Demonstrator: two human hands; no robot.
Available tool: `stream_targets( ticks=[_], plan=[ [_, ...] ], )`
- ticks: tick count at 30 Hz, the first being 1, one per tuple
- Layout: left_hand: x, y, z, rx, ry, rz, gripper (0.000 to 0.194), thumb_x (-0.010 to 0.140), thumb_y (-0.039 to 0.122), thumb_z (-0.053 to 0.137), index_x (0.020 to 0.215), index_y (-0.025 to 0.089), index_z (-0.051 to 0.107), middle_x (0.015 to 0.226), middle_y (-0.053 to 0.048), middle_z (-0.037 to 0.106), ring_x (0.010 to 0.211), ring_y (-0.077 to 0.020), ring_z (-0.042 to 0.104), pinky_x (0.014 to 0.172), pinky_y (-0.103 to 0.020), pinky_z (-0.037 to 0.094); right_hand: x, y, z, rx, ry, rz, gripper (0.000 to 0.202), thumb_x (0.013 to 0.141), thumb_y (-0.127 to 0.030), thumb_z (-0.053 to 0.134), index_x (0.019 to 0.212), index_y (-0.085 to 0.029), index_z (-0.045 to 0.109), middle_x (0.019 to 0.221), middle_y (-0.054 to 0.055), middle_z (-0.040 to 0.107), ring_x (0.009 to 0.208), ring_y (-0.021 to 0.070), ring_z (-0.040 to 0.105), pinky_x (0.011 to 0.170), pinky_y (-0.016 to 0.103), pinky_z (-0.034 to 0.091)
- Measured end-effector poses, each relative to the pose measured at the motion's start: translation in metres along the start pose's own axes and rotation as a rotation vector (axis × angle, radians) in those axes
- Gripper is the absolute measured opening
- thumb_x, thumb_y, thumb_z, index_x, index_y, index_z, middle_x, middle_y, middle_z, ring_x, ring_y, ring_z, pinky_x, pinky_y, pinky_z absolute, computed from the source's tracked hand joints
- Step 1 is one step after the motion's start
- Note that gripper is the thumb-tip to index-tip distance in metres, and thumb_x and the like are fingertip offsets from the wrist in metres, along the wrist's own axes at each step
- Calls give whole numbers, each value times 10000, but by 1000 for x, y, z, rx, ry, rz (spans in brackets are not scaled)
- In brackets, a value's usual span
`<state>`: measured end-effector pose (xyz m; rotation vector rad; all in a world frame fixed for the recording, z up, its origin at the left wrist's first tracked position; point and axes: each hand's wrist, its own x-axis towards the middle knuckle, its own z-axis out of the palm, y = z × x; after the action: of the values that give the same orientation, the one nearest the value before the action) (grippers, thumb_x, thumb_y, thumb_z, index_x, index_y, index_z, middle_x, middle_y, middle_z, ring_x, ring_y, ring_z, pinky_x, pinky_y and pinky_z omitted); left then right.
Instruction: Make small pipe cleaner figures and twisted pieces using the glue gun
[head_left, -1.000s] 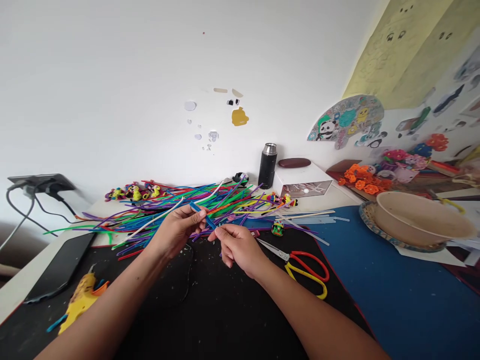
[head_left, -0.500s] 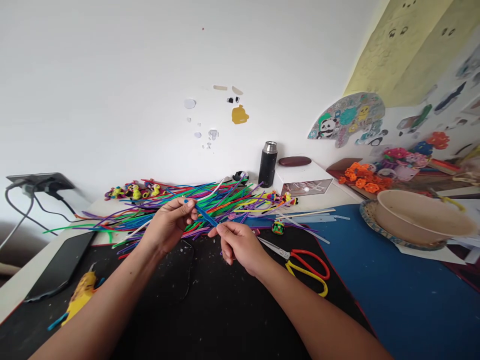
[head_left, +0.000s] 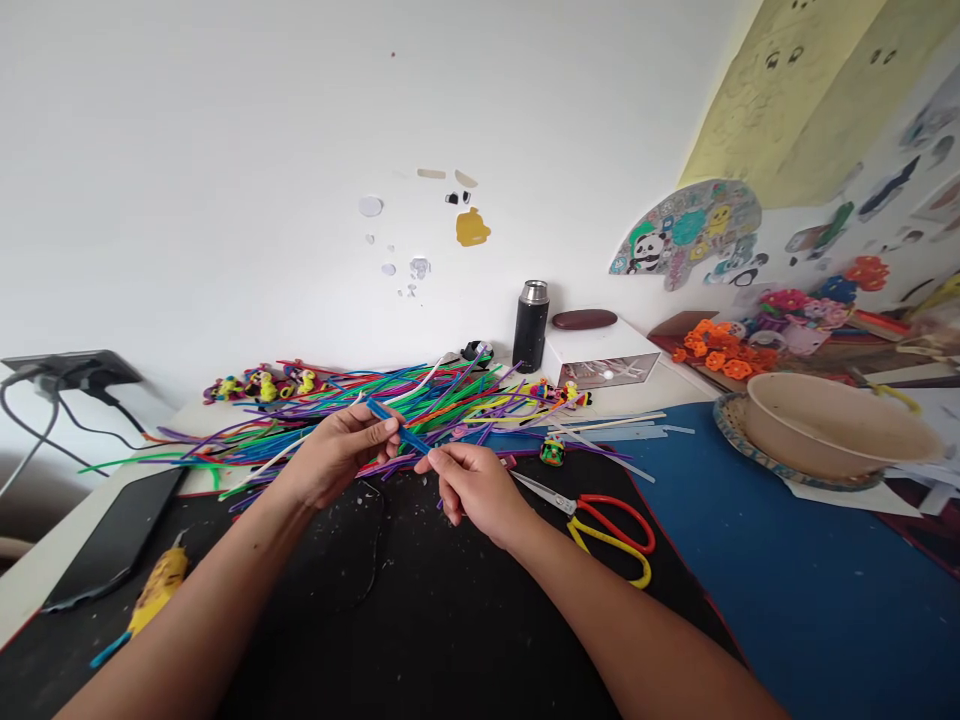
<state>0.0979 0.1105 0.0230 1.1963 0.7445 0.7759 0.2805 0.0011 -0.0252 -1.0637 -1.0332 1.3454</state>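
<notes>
A short blue pipe cleaner [head_left: 411, 438] is stretched between my two hands above the black mat. My left hand [head_left: 346, 450] pinches it between thumb and fingers, with one end sticking out at the upper left. At its lower right end, my right hand [head_left: 474, 482] grips it between thumb and forefinger. Behind them lies a pile of pipe cleaners [head_left: 300, 425] in many colours. Scissors [head_left: 600, 515] with a red and a yellow handle rest beside my right forearm. To the left of my left forearm is a yellow glue gun [head_left: 160, 585].
A black flask [head_left: 531, 328] and a white box [head_left: 600, 352] stand by the wall. At right, a beige bowl [head_left: 840, 425] sits on a woven tray. A dark flat tablet-like panel [head_left: 112, 540] lies at left. Small pipe-cleaner figures [head_left: 262, 385] are at the back left.
My left thumb and fingers have slid down along the blue pipe cleaner, so more of its upper end shows. The whole view has shifted slightly.
</notes>
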Motion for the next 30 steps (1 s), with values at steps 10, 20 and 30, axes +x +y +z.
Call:
stream_targets(
  ticks=[10, 20, 30],
  plan=[
    [1, 2, 4, -96, 66, 44, 343, 601, 315, 1024, 797, 120, 821, 659, -63, 734, 604, -133, 671, 559, -184, 554, 2, -9, -2, 139, 180, -28, 511, 846, -663, 732, 876, -153, 727, 489, -83, 455, 387, 85, 419, 447, 248, 296],
    [2, 4, 7, -166, 174, 51, 377, 520, 283, 1048, 738, 107, 796, 659, -58, 735, 583, -121, 664, 540, -169, 566, 5, -4, -4, 141, 198, -66, 504, 864, -662, 714, 850, -158, 725, 477, -80, 448, 385, 87, 411, 461, 258, 305],
    [11, 16, -10, -386, 355, 165, 154, 789, 125, 871, 721, 163, 738, 675, -2, 698, 624, -82, 674, 551, -87, 561, 4, -5, -4, 193, 233, -29, 513, 827, -661, 739, 885, -151, 727, 505, -81, 464, 403, 79, 421, 458, 248, 293]
  ],
)
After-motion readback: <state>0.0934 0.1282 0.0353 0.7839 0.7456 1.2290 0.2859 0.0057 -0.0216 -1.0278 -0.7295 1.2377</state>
